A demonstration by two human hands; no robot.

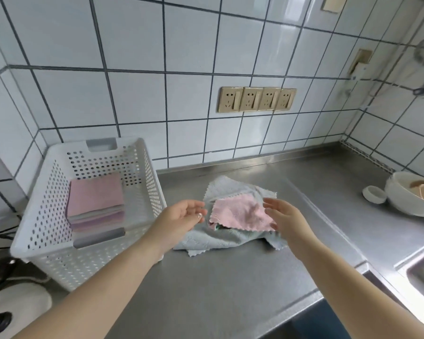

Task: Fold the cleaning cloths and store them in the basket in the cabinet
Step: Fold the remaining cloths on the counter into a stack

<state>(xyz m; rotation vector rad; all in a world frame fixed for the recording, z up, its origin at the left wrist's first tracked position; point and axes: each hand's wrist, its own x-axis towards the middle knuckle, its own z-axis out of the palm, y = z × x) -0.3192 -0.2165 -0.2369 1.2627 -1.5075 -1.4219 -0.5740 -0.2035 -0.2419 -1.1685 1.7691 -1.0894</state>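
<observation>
Here, parts are listed from largest to smallest, each placed relative to the two hands.

Wall (137,99): white tiles with dark grout, rising beyond both hands.
Countertop (225,277): bare steel sheet under and around both hands.
Basket (47,206): white, perforated, standing on the counter just left of the left hand; its near right corner lies behind that forearm.
Loose cloths (220,237): pale blue-green, crumpled in a heap below and between the hands, scalloped edges showing.
Folded stack (96,204): pink and lilac cloths squared up inside the basket, well left of the left hand.
Pink cloth (240,212): lying flat on top of the heap, directly between the two hands.
Bowl (409,194): white, holding tan pieces, far right of the right hand, near the corner.
Sockets (256,99): four brass-coloured plates on the wall, above and beyond the hands.
Left hand (181,215): palm turned inward, fingers relaxed, holding nothing, at the pink cloth's left edge.
Right hand (283,215): fingers spread and loose, grasping nothing; it hides the pink cloth's right edge, so contact cannot be judged.
Small dish (373,194): white, touching the bowl's left side.
</observation>
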